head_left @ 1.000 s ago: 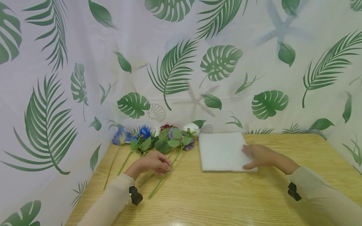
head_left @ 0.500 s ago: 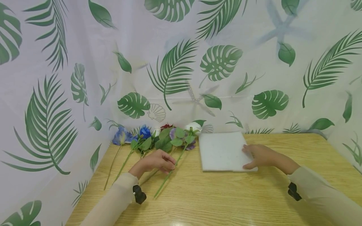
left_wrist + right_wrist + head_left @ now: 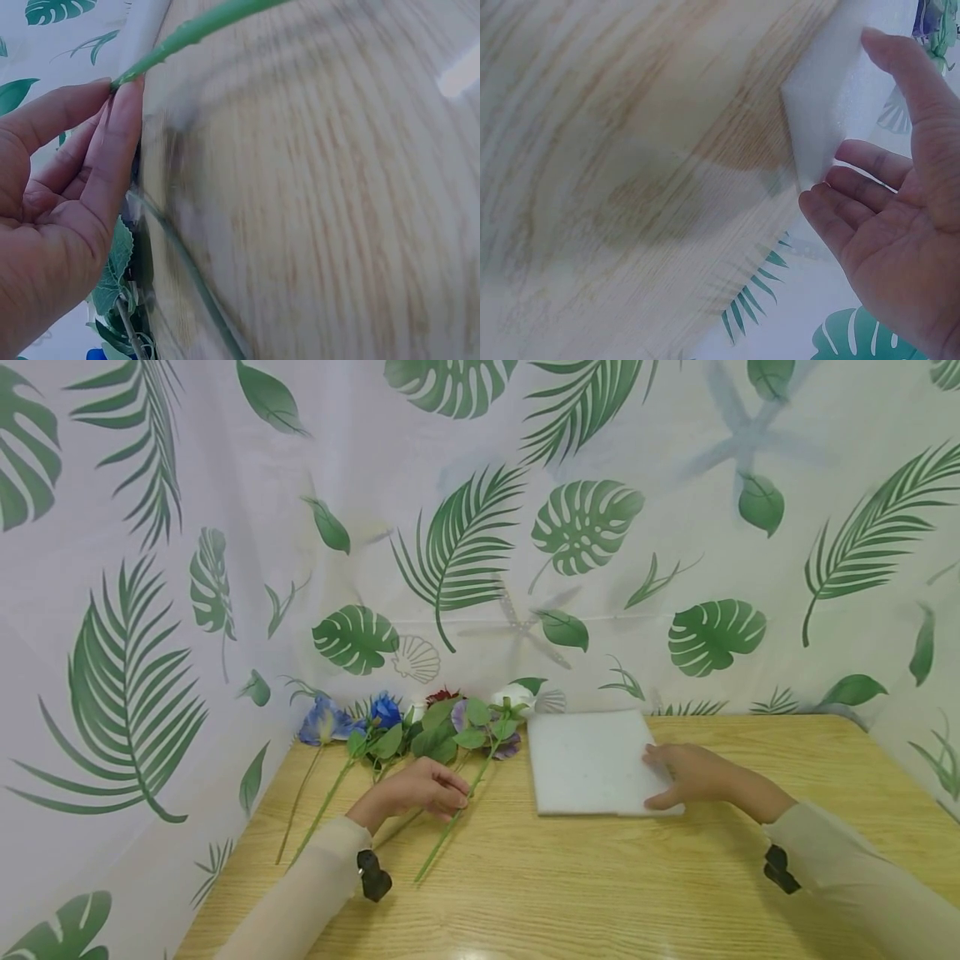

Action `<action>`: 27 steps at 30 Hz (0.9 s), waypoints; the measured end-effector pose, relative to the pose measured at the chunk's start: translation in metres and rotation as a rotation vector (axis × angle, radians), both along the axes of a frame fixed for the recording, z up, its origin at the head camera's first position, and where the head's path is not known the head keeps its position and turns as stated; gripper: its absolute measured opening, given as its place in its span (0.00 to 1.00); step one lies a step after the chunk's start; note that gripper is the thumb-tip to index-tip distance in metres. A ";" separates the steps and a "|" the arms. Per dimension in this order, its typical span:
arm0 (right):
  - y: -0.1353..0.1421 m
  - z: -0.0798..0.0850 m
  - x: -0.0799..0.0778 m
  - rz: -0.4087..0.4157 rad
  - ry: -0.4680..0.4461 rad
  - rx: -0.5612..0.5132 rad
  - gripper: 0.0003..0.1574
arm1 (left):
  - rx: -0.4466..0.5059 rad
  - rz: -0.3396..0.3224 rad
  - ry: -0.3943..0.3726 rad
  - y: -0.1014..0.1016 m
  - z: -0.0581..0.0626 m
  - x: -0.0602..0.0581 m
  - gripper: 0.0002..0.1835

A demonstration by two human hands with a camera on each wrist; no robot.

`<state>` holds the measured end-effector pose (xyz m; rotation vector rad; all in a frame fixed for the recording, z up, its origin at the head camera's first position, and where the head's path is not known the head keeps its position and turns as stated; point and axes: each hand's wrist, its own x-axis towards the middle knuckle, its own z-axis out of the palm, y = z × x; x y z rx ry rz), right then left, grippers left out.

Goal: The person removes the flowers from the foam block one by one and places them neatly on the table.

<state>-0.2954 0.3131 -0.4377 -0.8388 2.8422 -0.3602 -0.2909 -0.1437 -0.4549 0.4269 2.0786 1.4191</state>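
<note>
My left hand pinches the green stem of a white rose between thumb and fingertips. The rose slants across the left half of the table, bloom at the back and stem end toward me. My right hand touches a square white foam sheet lying flat in the middle. Its thumb lies on the near right part of the sheet, and the loosely bent fingers rest along the right edge.
Left of the rose lie a blue rose, a blue-violet flower, a dark red flower and a purple flower. They sit on the wooden table against a leaf-print curtain.
My left hand has shifted slightly right, carrying the rose's stem with it; the bloom has shifted a little right too. The right hand and foam sheet have stayed in place.
</note>
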 end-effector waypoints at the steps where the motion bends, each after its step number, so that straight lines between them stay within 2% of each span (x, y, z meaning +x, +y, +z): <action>1: 0.000 0.000 0.000 0.000 -0.001 -0.002 0.54 | -0.001 0.000 -0.002 0.000 -0.001 0.000 0.16; 27: 0.003 -0.003 -0.004 0.001 -0.005 0.004 0.55 | -0.017 -0.017 -0.089 0.007 -0.001 -0.007 0.17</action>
